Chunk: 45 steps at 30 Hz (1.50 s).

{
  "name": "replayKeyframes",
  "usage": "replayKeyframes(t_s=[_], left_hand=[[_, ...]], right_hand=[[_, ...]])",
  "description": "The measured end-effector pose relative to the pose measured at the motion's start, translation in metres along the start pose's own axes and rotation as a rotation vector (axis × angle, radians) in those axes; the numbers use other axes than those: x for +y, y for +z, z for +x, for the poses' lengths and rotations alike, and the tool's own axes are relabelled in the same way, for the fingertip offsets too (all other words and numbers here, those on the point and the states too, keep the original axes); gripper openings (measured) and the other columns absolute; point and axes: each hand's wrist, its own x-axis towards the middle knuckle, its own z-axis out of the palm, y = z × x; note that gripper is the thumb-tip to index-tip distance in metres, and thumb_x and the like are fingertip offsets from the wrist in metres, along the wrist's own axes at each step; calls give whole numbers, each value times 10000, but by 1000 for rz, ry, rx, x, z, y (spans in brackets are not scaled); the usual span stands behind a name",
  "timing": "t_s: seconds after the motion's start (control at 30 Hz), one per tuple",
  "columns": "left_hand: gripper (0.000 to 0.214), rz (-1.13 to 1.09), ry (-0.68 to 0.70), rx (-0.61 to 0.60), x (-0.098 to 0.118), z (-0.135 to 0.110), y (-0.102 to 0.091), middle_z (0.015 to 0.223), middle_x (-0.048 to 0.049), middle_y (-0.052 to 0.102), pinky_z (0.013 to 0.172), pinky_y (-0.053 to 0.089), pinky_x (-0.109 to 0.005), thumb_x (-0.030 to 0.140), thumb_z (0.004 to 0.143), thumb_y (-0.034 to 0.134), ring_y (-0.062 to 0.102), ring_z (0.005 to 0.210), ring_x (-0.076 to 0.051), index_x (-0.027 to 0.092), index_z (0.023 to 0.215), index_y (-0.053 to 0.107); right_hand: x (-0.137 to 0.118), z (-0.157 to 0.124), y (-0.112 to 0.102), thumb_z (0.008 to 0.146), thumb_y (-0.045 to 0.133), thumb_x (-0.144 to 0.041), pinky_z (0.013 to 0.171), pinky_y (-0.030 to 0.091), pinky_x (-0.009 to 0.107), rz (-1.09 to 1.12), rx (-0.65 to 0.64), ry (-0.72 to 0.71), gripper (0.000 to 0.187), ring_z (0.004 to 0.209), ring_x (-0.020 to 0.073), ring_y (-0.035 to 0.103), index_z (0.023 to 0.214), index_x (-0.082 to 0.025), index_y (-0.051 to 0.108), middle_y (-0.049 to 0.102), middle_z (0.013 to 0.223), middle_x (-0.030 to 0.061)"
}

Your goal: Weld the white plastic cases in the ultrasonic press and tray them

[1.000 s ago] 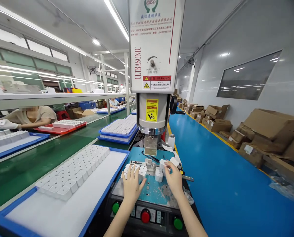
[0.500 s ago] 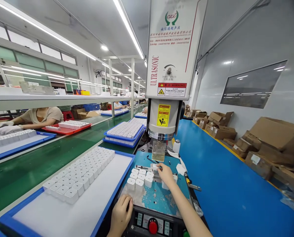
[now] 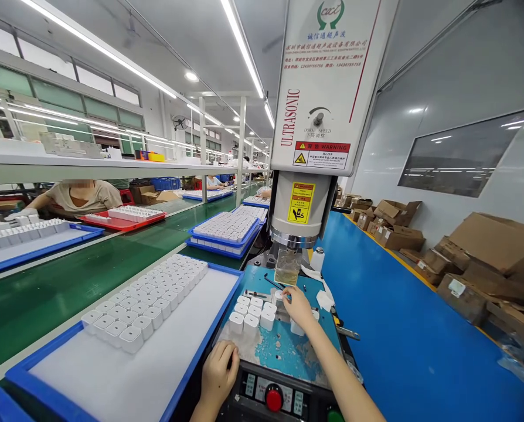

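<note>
Your right hand (image 3: 296,306) pinches a white block (image 3: 278,296) in its grip, likely seating it under the press (image 3: 319,135); next calls for releasing. I cannot tell the grip of your left hand (image 3: 220,362).

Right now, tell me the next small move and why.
I'd probably ease the right hand away from the white block: it is at that block, close below the press head, and the yellow label above pictures a hand-crush warning. The left hand is well apart.

The white blocks (image 3: 252,321) look smooth and plastic, the floor (image 3: 389,328) glossy
</note>
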Motion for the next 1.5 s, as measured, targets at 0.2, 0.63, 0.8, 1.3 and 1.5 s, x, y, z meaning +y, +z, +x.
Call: replayKeyframes(t_s=[0.2, 0.63, 0.8, 1.3, 1.5], left_hand=[[178, -15, 12, 5, -1, 1, -1, 729, -33, 588, 667, 456, -261, 149, 876, 444, 573, 709, -147, 194, 779, 586], [209, 73, 96, 26, -13, 5, 10, 624, -17, 514, 600, 405, -264, 141, 847, 480, 492, 618, -140, 190, 653, 540], [192, 79, 47, -32, -5, 6, 3, 665, -21, 545, 638, 428, -258, 152, 862, 464, 532, 660, -141, 191, 708, 572], [285, 45, 43, 5, 21, 49, -18, 592, 10, 484, 574, 394, -231, 166, 881, 440, 486, 567, -109, 200, 606, 507], [234, 165, -83, -285, 61, 120, 15, 873, -44, 652, 795, 442, -301, 272, 894, 416, 594, 892, -188, 206, 802, 620]], right_hand=[[-10, -71, -13, 889, 420, -276, 829, 466, 395, 21, 163, -108, 225, 1014, 253, 563, 1013, -242, 605, 611, 1054, 89], [26, -206, 19, 814, 558, -244, 691, 509, 384, -198, 350, -305, 228, 826, 257, 640, 1027, -285, 629, 668, 944, 74], [16, -166, -12, 862, 468, -220, 782, 487, 379, -55, 311, -111, 196, 936, 248, 593, 997, -259, 604, 621, 1004, 85], [71, -83, -10, 877, 378, -326, 734, 492, 358, 128, 250, 158, 263, 995, 271, 585, 960, -225, 606, 629, 1045, 95], [66, -85, -17, 910, 367, -369, 825, 491, 366, 195, 345, 176, 310, 1044, 256, 583, 962, -215, 631, 634, 1087, 97]])
